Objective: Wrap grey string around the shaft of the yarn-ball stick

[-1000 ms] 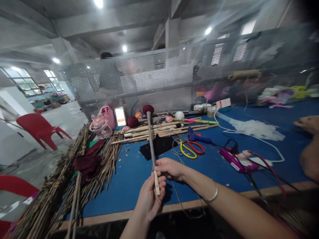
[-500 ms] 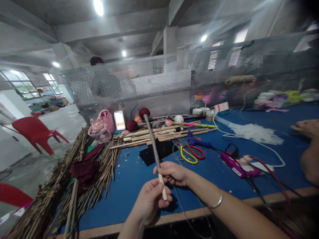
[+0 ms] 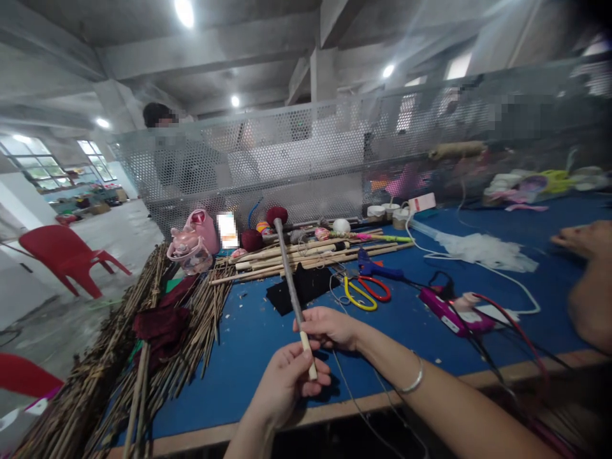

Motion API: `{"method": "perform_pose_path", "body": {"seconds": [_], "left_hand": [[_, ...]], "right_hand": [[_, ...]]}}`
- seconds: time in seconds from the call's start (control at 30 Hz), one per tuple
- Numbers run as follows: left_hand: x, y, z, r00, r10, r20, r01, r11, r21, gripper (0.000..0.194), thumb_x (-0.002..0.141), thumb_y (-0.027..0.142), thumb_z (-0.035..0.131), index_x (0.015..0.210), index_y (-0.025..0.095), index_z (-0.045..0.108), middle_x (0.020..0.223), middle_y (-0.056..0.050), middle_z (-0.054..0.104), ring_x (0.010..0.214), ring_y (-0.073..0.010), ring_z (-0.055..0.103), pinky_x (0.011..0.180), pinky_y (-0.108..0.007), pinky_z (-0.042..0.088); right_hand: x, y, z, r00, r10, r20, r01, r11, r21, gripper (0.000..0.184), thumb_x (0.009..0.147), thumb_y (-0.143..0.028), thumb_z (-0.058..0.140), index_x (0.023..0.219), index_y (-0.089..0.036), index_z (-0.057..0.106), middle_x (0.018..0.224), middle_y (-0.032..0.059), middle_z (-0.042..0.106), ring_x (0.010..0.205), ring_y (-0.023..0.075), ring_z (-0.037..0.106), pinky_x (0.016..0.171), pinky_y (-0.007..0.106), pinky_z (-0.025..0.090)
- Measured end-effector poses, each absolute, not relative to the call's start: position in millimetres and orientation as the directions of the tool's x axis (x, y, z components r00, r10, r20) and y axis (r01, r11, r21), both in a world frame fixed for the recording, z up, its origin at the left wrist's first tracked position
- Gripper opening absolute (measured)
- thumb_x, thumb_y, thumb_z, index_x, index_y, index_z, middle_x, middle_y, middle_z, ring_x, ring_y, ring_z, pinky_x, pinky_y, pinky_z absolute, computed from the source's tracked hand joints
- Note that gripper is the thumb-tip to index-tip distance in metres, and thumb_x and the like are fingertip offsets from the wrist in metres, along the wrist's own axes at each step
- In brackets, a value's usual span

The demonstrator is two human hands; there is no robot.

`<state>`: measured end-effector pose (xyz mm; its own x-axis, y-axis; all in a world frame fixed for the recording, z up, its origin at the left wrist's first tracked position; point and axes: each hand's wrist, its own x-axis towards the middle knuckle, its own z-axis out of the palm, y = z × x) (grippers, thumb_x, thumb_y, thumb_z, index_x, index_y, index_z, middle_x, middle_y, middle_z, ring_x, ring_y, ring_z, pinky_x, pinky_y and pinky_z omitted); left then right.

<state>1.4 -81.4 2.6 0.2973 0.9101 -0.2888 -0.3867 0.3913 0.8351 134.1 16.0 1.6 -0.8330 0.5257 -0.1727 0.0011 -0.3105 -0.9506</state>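
A long stick (image 3: 289,274), wrapped in grey over most of its length and bare pale wood at the near end, slants away from me above the table. Its far end meets a dark red ball (image 3: 276,215), which seems fixed to it. My left hand (image 3: 291,379) is closed round the bare wooden end. Just above, my right hand (image 3: 329,328) pinches the stick where the grey covering meets the wood. A thin grey cord (image 3: 351,395) hangs below my right hand and over the table edge. Beyond lie a black cloth (image 3: 301,290) and yellow-and-red-handled scissors (image 3: 361,299).
Bundled twigs (image 3: 95,357) cover the left side, with dark red cloth (image 3: 162,325) on them. Wooden sticks (image 3: 268,258), a blue glue gun (image 3: 377,266) and a purple power strip (image 3: 452,312) lie on the blue table (image 3: 229,395). Another person's hand (image 3: 583,239) rests at right.
Both hands keep their hold on the stick, with hardly any shift. My view has moved slightly. The person behind the perforated screen has moved left.
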Motion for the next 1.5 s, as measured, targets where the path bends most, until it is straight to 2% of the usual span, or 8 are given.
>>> {"method": "perform_pose_path", "body": {"seconds": [0.23, 0.37, 0.47, 0.7, 0.9, 1.1, 1.33, 1.5], "left_hand": [[-1.0, -72.6, -0.6, 0.036, 0.979, -0.200, -0.098, 0.202, 0.974, 0.033, 0.063, 0.036, 0.066, 0.079, 0.010, 0.056, 0.049, 0.000, 0.054, 0.042, -0.0073, 0.047, 0.042, -0.017, 0.034], [-3.0, -75.4, 6.0, 0.184, 0.947, -0.265, -0.280, 0.309, 0.909, 0.035, 0.067, 0.037, 0.063, 0.089, 0.011, 0.056, 0.067, -0.006, 0.062, 0.054, -0.0099, 0.056, 0.048, -0.018, 0.041], [-4.6, -78.6, 7.8, 0.262, 0.915, -0.306, -0.379, 0.389, 0.840, 0.037, 0.068, 0.036, 0.062, 0.095, 0.013, 0.055, 0.073, -0.007, 0.063, 0.058, -0.0107, 0.058, 0.049, -0.018, 0.042], [-7.1, -72.3, -1.2, 0.060, 0.973, -0.222, -0.106, 0.227, 0.968, 0.036, 0.063, 0.041, 0.065, 0.078, 0.009, 0.057, 0.053, -0.001, 0.056, 0.042, -0.0070, 0.048, 0.042, -0.017, 0.037], [-5.2, -78.3, 8.3, 0.270, 0.917, -0.292, -0.348, 0.376, 0.859, 0.035, 0.068, 0.039, 0.060, 0.089, 0.012, 0.055, 0.068, -0.005, 0.060, 0.053, -0.0095, 0.056, 0.047, -0.018, 0.041], [-2.5, -73.6, 1.8, 0.076, 0.965, -0.249, -0.087, 0.255, 0.963, 0.033, 0.063, 0.039, 0.064, 0.077, 0.011, 0.055, 0.056, -0.002, 0.057, 0.047, -0.0099, 0.053, 0.043, -0.018, 0.038], [-1.9, -78.3, 3.7, 0.283, 0.910, -0.303, -0.380, 0.396, 0.836, 0.034, 0.070, 0.036, 0.060, 0.091, 0.011, 0.054, 0.070, -0.007, 0.061, 0.055, -0.0098, 0.057, 0.049, -0.018, 0.043], [-2.8, -78.9, 1.7, 0.233, 0.929, -0.287, -0.245, 0.341, 0.907, 0.034, 0.069, 0.039, 0.060, 0.089, 0.012, 0.054, 0.066, -0.005, 0.060, 0.053, -0.0102, 0.056, 0.046, -0.018, 0.042]], "right_hand": [[125.6, 14.5, -3.2, -0.755, 0.644, -0.123, -0.040, -0.233, -0.972, 0.029, 0.065, -0.035, 0.065, 0.072, -0.009, 0.053, 0.049, -0.0066, 0.042, 0.040, 0.0014, 0.029, 0.037, 0.016, 0.017], [128.3, 12.8, 1.0, -0.792, 0.577, -0.200, -0.011, -0.341, -0.940, 0.028, 0.072, -0.036, 0.058, 0.085, -0.013, 0.053, 0.046, -0.0088, 0.039, 0.034, 0.0014, 0.020, 0.032, 0.016, 0.009], [129.9, 11.6, 1.9, -0.806, 0.560, -0.192, -0.026, -0.357, -0.934, 0.027, 0.072, -0.036, 0.058, 0.084, -0.012, 0.052, 0.052, -0.0060, 0.046, 0.034, 0.0007, 0.024, 0.031, 0.015, 0.010], [126.2, 13.9, -5.2, -0.764, 0.622, -0.172, -0.005, -0.273, -0.962, 0.024, 0.070, -0.035, 0.060, 0.071, -0.013, 0.049, 0.038, -0.0109, 0.032, 0.029, 0.0015, 0.019, 0.028, 0.016, 0.010], [129.7, 11.1, 2.7, -0.818, 0.521, -0.244, -0.004, -0.430, -0.903, 0.027, 0.071, -0.035, 0.059, 0.083, -0.013, 0.050, 0.048, -0.0072, 0.043, 0.034, 0.0008, 0.021, 0.031, 0.014, 0.009], [123.6, 12.3, -6.0, -0.739, 0.639, -0.214, 0.016, -0.302, -0.953, 0.026, 0.069, -0.036, 0.060, 0.073, -0.015, 0.046, 0.042, -0.0102, 0.038, 0.029, 0.0011, 0.020, 0.028, 0.016, 0.010], [129.2, 12.6, 0.7, -0.821, 0.524, -0.225, 0.018, -0.371, -0.929, 0.027, 0.073, -0.037, 0.057, 0.086, -0.014, 0.049, 0.047, -0.0068, 0.046, 0.033, 0.0017, 0.026, 0.030, 0.014, 0.012], [127.3, 11.1, -1.8, -0.812, 0.567, -0.139, -0.035, -0.284, -0.958, 0.027, 0.073, -0.037, 0.056, 0.082, -0.013, 0.049, 0.046, -0.0071, 0.043, 0.033, 0.0015, 0.026, 0.031, 0.015, 0.013]]}}
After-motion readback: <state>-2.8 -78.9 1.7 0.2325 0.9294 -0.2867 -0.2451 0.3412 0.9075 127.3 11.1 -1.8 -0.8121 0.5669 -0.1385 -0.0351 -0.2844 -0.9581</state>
